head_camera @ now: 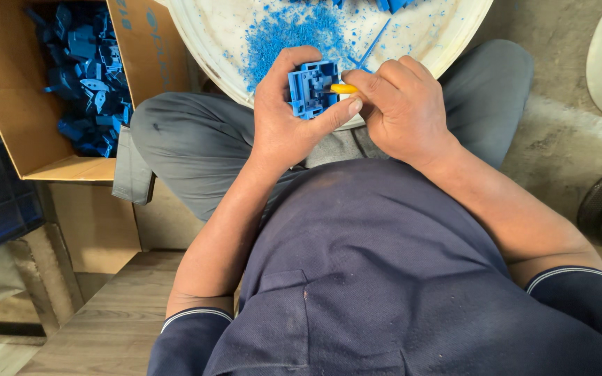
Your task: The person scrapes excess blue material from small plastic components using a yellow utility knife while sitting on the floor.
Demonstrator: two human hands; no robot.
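Head view. Left hand (pixel 283 122): fingers clamped around a blue moulded plastic part (pixel 311 88), tilted up, cavities facing the tool. Right hand (pixel 398 108): pinched shut on a yellow-handled tool (pixel 343 88), probably a small knife, tip at the part. Beyond: white basin (pixel 210 42) catching blue shavings (pixel 287 31). Far left: cardboard box (pixel 8 104) of similar blue parts (pixel 88 76).

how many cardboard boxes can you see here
1. An open cardboard box stands at upper left, beside the person's knee, filled with blue plastic parts. The brown panels below it may belong to more boxes, but that can't be told.
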